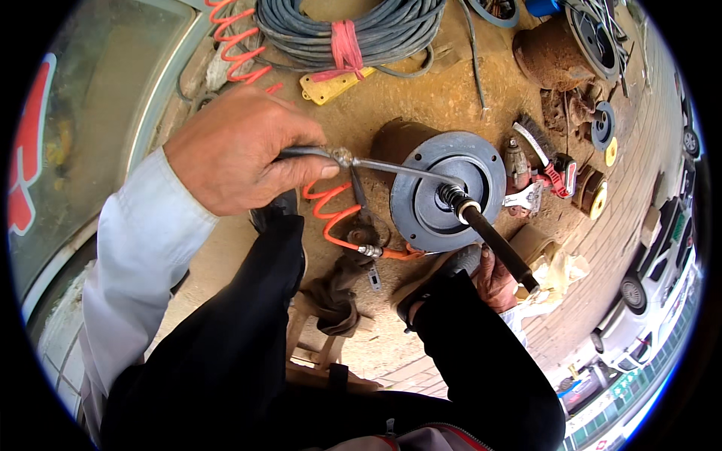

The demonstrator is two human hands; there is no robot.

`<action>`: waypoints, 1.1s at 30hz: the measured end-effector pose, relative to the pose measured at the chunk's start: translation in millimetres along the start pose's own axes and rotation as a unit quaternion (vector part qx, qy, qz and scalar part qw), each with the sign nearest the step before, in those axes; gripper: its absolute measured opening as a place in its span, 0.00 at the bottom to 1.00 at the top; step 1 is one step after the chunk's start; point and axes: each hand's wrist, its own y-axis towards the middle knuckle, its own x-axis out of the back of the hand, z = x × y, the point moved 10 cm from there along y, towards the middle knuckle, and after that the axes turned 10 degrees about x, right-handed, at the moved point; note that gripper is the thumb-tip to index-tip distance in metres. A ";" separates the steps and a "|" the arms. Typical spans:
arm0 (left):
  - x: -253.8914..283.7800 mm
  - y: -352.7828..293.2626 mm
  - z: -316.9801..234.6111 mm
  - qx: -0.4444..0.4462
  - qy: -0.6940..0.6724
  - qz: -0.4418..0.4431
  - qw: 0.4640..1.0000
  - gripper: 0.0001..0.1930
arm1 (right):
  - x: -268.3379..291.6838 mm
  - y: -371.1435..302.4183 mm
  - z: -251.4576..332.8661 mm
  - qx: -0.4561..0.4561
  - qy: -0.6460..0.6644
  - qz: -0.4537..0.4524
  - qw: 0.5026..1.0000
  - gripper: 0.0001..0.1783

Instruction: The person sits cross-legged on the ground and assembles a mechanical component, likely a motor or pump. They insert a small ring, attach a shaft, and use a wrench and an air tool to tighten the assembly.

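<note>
One drum with a round grey plate (414, 214) stands on the ground between the person's two feet, and one dark shaft (500, 249) sticks out from the plate's middle, with one coil spring (453, 198) around its base. One screwdriver (391, 167) reaches across the plate, its tip by the spring; the left hand (244, 150) has its fingers closed around the black handle. The right hand (496, 282) is low beside the shaft, near one shoe (459, 263); it is partly hidden, so whether it grips anything cannot be told. Two stretches of orange coiled hose show, one (331, 214) left of the plate and one (233, 37) at the top. Below the nearer stretch lies one brown rag (338, 304). Beyond the plate are one brush (532, 139), one spool (593, 194), one yellow ring (611, 152) and one rusty drum (549, 56). Farther up, one coil of grey cable (398, 34), bound with one pink tie (346, 45), lies beside one yellow block (329, 87).
</note>
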 end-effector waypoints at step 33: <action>0.6 -6.4 10.3 -0.012 0.039 -0.046 0.998 0.13 | 5.8 30.5 35.4 0.029 -0.082 -0.006 0.996 0.14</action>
